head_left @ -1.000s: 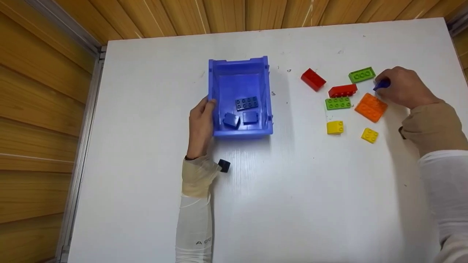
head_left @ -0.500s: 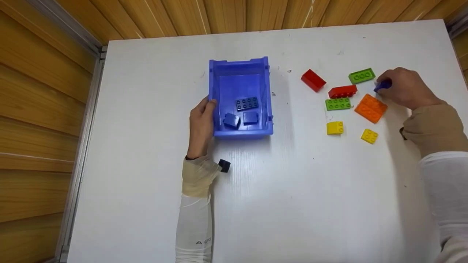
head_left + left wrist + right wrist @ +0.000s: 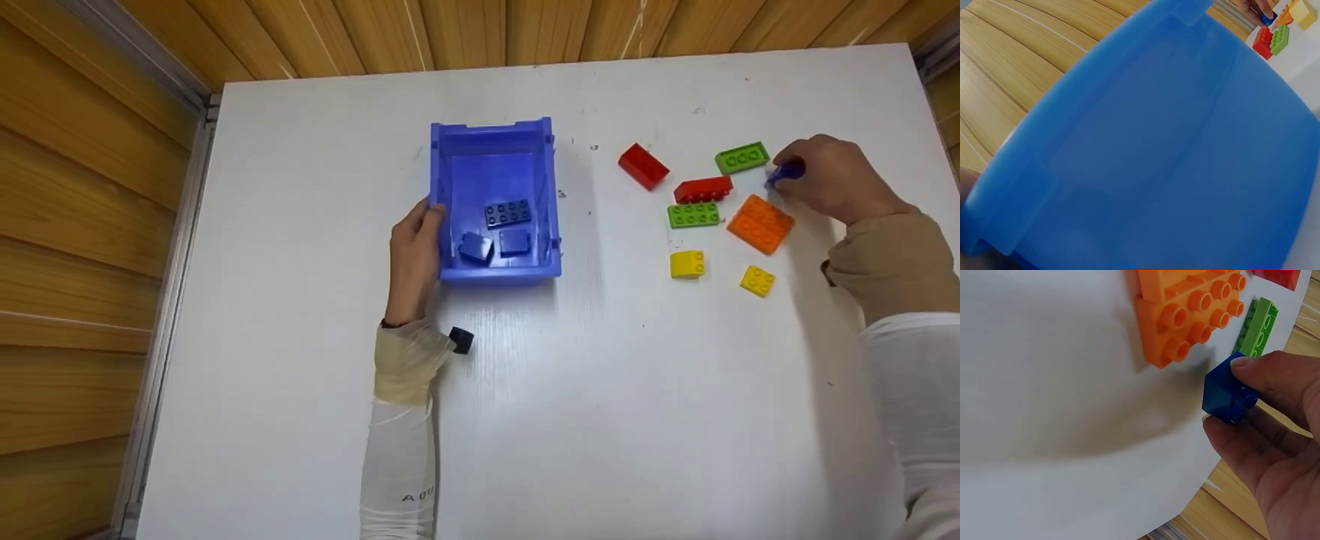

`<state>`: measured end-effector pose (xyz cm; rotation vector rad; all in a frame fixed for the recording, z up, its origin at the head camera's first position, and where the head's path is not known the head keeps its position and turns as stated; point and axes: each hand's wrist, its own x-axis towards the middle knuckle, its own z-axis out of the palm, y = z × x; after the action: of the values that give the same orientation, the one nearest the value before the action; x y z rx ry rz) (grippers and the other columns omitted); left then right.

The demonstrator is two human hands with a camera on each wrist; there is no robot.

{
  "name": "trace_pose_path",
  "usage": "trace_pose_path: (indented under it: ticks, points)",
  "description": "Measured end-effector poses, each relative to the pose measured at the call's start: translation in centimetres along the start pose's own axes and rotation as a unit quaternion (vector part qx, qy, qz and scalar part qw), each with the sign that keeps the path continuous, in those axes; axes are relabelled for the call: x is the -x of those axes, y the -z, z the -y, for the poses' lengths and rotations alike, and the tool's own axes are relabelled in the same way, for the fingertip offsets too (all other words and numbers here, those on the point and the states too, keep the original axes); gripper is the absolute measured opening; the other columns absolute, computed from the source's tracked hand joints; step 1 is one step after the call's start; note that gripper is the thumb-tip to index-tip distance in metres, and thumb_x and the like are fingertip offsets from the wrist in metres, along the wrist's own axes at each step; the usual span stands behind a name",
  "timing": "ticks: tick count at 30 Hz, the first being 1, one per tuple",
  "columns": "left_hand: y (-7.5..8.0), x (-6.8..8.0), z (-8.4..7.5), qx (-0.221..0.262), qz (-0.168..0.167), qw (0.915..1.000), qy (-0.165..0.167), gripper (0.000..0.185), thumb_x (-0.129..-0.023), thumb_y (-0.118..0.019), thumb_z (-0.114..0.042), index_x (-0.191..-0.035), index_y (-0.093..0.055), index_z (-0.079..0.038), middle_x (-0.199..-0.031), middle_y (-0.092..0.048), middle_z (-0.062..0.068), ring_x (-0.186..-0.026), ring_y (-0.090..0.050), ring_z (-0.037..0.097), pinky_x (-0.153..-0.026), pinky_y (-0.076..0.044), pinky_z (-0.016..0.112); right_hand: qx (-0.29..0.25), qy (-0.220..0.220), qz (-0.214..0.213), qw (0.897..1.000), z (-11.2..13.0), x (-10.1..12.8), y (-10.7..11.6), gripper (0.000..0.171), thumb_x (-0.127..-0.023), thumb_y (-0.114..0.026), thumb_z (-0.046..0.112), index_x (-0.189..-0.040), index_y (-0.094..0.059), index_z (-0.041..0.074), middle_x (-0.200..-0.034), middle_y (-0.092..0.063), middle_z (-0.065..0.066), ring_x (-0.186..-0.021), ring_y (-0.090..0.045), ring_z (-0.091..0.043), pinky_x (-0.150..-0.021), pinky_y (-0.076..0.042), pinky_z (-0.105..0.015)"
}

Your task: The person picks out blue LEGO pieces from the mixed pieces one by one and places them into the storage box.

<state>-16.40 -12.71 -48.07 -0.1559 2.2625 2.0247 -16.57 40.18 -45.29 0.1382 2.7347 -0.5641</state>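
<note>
Left hand [image 3: 414,255] rests against the blue bin's [image 3: 551,187] left wall, thumb at the rim — likely steadying it; whether the fingers curl round the wall is unclear. Three blue bricks lie inside. Right hand [image 3: 832,178] pinches a small blue brick [image 3: 1226,395] between thumb and fingertips, grip pressed tight, just above the worktop [image 3: 525,412] beside the orange brick [image 3: 760,221] and green brick [image 3: 742,157].

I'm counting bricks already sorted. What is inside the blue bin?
Inside the blue bin lie three dark blue bricks: a long studded one and two small ones nearer the front wall. The left hand grips its side. The left wrist view shows only the bin's outer wall.
</note>
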Motion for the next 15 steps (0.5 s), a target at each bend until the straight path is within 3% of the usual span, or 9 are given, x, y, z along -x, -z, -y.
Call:
trace_pose_path:
  ticks: [5, 8, 15]
  points:
    - [0.1, 0.1, 0.0, 0.0, 0.007, 1.0, -0.006, 0.046, -0.109, -0.049, -0.024, -0.147, -0.062, -0.001, -0.133, -0.068, 0.021, -0.11, -0.06, 0.036, -0.091, -0.046, 0.036, -0.003, 0.002, -0.007, 1.0, 0.7, 0.0, 0.2, 0.043, -0.1, -0.059, 0.002, -0.136, -0.052, -0.02, -0.134, -0.046, -0.045, -0.12, -0.042, -0.062, -0.106, -0.034, -0.076]
    - [0.1, 0.0, 0.0, 0.005, 0.007, 0.9999, -0.007, 0.046, -0.109, -0.049, -0.023, -0.147, -0.062, -0.001, -0.131, -0.068, 0.022, -0.107, -0.06, 0.039, -0.089, -0.047, 0.037, -0.007, -0.005, -0.002, 1.0, 1.4, 0.0, 0.4, 0.044, -0.102, -0.06, 0.003, -0.139, -0.05, -0.019, -0.136, -0.043, -0.044, -0.122, -0.04, -0.063, -0.108, -0.032, -0.075]
    - [0.0, -0.1, -0.1, -0.022, 0.002, 0.9997, 0.003, 0.048, -0.11, -0.05, -0.025, -0.15, -0.059, -0.001, -0.141, -0.065, 0.013, -0.116, -0.058, 0.02, -0.1, -0.043, 0.033, -0.01, 0.007, -0.016, 1.0, 2.9, 0.1, 0.7, 0.043, -0.102, -0.061, 0.0, -0.138, -0.049, -0.02, -0.138, -0.041, -0.045, -0.123, -0.04, -0.063, -0.108, -0.032, -0.074]
